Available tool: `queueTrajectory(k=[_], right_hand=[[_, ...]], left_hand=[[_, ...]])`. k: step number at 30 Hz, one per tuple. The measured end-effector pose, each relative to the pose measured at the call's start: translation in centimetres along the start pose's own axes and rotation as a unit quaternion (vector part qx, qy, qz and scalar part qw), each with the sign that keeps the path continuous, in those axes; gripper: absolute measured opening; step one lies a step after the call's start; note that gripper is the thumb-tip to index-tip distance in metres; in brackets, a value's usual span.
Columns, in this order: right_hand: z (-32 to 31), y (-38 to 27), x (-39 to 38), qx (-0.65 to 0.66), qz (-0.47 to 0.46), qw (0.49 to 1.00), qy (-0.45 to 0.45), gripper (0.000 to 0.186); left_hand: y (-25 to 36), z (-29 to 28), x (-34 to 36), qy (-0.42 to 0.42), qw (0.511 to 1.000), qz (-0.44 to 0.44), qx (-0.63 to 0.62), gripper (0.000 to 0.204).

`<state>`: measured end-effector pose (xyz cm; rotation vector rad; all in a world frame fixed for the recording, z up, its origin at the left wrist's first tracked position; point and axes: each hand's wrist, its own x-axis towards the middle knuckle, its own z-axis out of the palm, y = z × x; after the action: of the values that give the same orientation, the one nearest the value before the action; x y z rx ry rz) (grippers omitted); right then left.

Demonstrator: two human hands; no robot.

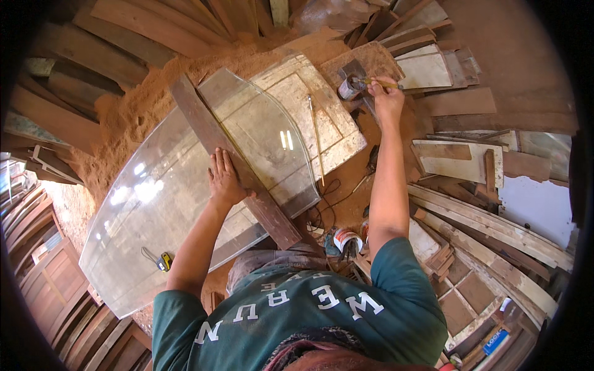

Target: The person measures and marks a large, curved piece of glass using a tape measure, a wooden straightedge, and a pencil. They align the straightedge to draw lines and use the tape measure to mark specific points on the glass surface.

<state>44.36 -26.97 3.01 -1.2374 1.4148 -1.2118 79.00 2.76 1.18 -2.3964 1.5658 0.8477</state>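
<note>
A long dark wooden plank (238,164) lies across a large curved glass sheet (158,185). On the plank, my left hand (226,180) presses down flat, its fingers stretched forward and the thumb out to the side. At the far right, my right hand (387,99) is closed around a slim tool with a yellow-brown handle (376,82). The tool's tip reaches the mouth of a small can (349,88), and its working end is too hidden to identify. A thin wooden stick (315,139) rests on the white panel (343,133) beside the glass.
A yellow and black tape measure (164,261) sits on the glass near my left forearm. Sawdust (117,133) borders the far left side. Wood offcuts (458,68) and stacked boards (495,229) crowd the right. An open white and red tub (348,240) stands near my body, beside a dark cord (322,204).
</note>
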Motion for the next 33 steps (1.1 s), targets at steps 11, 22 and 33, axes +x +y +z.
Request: queueTrajectory(k=[11, 22, 33], right_hand=[[-1.3, 0.9, -1.6, 0.19, 0.06, 0.975, 0.096, 0.023], [-1.6, 1.4, -1.1, 0.387, 0.161, 0.904, 0.087, 0.015], [17.8, 2.9, -9.0, 0.029, 0.001, 0.985, -0.172, 0.01]], left_hand=[[-0.2, -0.4, 0.4, -0.004, 1.0, 0.009, 0.01, 0.151], [-0.2, -0.6, 0.4, -0.018, 1.0, 0.008, 0.024, 0.151], [-2.1, 0.6, 1.1, -0.008, 0.999, 0.028, 0.016, 0.152]])
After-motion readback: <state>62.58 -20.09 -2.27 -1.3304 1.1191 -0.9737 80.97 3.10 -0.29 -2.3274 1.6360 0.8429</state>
